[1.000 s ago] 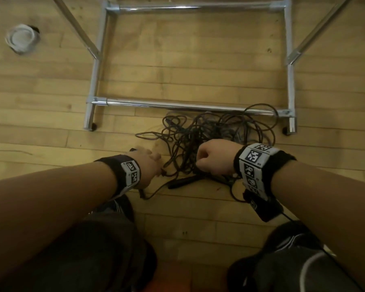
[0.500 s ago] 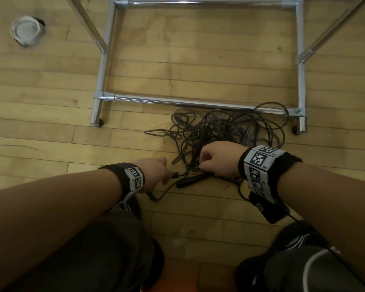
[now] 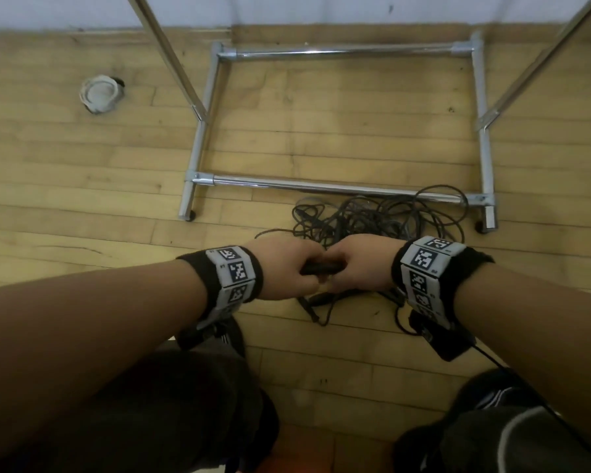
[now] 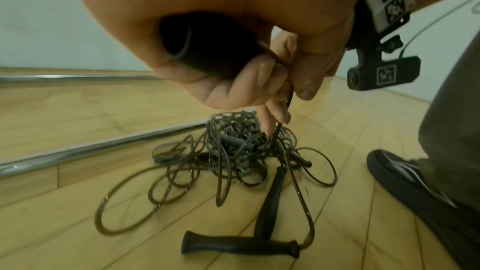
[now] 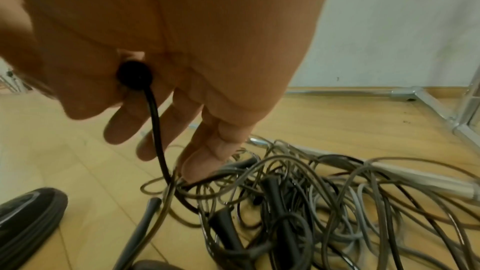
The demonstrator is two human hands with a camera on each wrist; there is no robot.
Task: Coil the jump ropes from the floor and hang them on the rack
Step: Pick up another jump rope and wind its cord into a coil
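Note:
A tangle of dark and grey jump ropes [image 3: 372, 216] lies on the wooden floor against the front bar of the chrome rack [image 3: 321, 186]. My left hand [image 3: 284, 271] grips one black handle [image 3: 323, 268] just above the pile; its butt end [image 4: 179, 42] faces the left wrist view. My right hand [image 3: 365, 264] meets it and holds the same handle at its cord end [image 5: 135, 75], the other fingers [image 5: 207, 151] hanging towards the pile. The cord [image 5: 157, 130] runs down into the tangle. Two more handles [image 4: 239, 245] lie crossed on the floor below.
The rack's base frame [image 3: 481, 131] and two slanting uprights [image 3: 171, 63] stand ahead, near a white wall. A white round object [image 3: 99, 93] sits on the floor at the far left. My knees and dark shoes [image 4: 405, 184] are close behind the pile.
Both hands have come together and risen off the floor with a black handle between them. The left hand moved right onto that handle. The view has tilted up towards the wall.

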